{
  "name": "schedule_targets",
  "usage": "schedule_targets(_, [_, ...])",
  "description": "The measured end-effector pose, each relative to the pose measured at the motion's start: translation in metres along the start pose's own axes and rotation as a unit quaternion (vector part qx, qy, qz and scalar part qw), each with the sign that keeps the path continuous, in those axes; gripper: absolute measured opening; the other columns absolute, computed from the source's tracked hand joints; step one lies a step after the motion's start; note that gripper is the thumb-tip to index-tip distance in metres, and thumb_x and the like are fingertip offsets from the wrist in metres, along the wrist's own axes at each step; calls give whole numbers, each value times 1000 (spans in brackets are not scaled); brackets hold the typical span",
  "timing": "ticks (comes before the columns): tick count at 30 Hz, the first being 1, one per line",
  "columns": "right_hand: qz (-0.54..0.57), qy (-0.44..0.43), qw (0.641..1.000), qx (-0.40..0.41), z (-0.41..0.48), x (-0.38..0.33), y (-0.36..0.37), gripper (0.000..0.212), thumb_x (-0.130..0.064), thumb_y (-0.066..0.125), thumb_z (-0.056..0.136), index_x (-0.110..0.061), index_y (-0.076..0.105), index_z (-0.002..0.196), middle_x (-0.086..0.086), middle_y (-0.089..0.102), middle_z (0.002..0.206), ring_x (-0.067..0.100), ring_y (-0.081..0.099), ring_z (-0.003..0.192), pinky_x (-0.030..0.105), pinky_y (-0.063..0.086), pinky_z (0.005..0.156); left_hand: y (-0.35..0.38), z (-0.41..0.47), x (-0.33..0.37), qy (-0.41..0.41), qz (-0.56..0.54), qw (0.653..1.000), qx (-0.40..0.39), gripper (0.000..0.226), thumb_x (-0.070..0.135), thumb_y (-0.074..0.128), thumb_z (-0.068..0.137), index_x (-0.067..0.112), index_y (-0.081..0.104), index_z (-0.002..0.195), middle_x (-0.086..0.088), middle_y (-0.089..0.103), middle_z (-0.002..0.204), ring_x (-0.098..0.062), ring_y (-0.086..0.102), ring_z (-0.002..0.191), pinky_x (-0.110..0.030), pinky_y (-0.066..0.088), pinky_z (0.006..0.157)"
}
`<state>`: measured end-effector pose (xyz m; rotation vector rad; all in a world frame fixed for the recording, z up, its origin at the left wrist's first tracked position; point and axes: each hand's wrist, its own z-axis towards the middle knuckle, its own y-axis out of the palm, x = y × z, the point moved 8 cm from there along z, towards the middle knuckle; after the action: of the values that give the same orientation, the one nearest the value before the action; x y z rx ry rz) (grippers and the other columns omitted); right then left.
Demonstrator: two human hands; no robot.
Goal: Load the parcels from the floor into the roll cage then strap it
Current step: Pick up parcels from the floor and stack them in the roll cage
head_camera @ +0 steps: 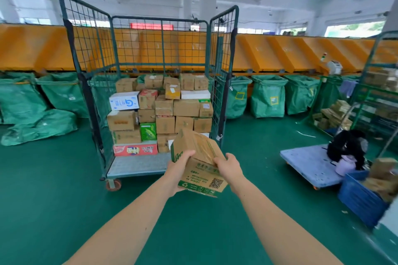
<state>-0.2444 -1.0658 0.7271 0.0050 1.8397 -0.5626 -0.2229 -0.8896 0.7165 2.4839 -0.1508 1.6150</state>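
The box (199,170) is off the floor, held in the air by both hands just in front of the cage's (137,163) open side, low and towards its right front post. It is a brown carton with green print and a square code on the side that faces the camera, and it is tilted, its far end raised towards the cage. The left hand (179,164) grips the box's left side, with the thumb over the top edge and the fingers curled beneath. The right hand (229,165) grips the near right edge of the top, its fingers bent over the edge.

The cage stands on wheels, with green mesh walls on three sides. Its back half is stacked with parcels (163,109) up to about half the walls' height: mostly brown cartons, with a white one at the upper left, a green one low in the middle and a red one at the bottom front. The front strip of the cage's deck is bare. A black strap (228,84) hangs down the right front post, and another hangs down the left one.

Behind the cage runs a row of orange chutes (280,54), with open green sacks (268,97) beneath them on both sides. Right of the cage, well apart from it, a blue trolley (305,163) carries a black bag (346,144). Nearer the camera than the trolley sits a blue crate (361,198). At the far right stands a second cage (370,84) holding cartons. The floor (53,189) around the cage is green.
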Motion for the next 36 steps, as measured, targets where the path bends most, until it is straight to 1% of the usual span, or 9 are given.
schedule_targets(4, [88,47,995,-20,43,0,-2,93,-54,65,80,-9,24,151,11,48,140,31,50,123,49,41,105,4,36,20,0,-21,1000,11,85,72,66,65,19,48,129,-11,70,109,-24,67,97,-32,57,63])
schedule_targets(6, [149,78,985,-39,62,1,1,112,-64,70,63,-13,22,151,10,51,137,32,51,122,50,42,103,6,54,28,-7,-34,999,16,93,75,66,57,19,48,129,-11,71,108,-25,68,98,-34,58,66])
schedule_targets(10, [234,114,962,-75,101,1,11,112,-63,78,64,-23,20,151,10,52,138,37,50,126,66,33,107,15,92,44,2,-36,999,9,63,67,57,79,17,58,118,-11,70,107,-25,65,101,-37,55,83])
schedule_targets(13, [243,128,956,-102,129,-7,25,123,-75,78,44,-26,33,147,8,52,140,38,46,131,71,28,105,16,129,55,-3,-39,999,4,56,66,51,84,18,61,111,-11,69,107,-26,63,102,-41,53,92])
schedule_targets(18, [250,137,951,-119,194,-36,50,93,-80,67,58,-29,49,134,7,56,136,34,48,125,60,39,97,1,200,85,0,-60,998,-6,63,69,43,85,16,63,112,-14,71,106,-28,65,103,-45,53,95])
schedule_targets(24, [246,84,961,-90,317,-105,97,59,-69,60,81,-25,61,120,8,72,111,29,65,107,53,47,102,-39,314,161,30,-26,999,3,64,69,34,93,14,64,106,-11,72,96,-23,66,90,-32,52,70])
schedule_targets(28, [263,77,957,-97,390,-149,135,40,-59,55,93,-24,59,113,9,70,109,26,64,99,43,51,88,-71,383,204,36,16,999,8,70,82,41,80,22,65,107,-7,72,104,-21,65,100,-42,52,94])
schedule_targets(31, [263,82,957,-96,436,-170,158,42,-56,55,93,-22,57,118,10,69,110,25,64,97,36,49,71,-90,429,226,28,35,999,19,72,85,49,73,25,63,111,-4,71,107,-21,63,105,-46,48,101])
schedule_targets(36, [265,97,955,-92,516,-188,188,52,-60,59,89,-22,55,124,10,70,110,27,65,99,38,51,70,-105,502,251,24,15,999,30,55,69,49,87,20,63,106,-6,70,102,-19,64,95,-37,51,91])
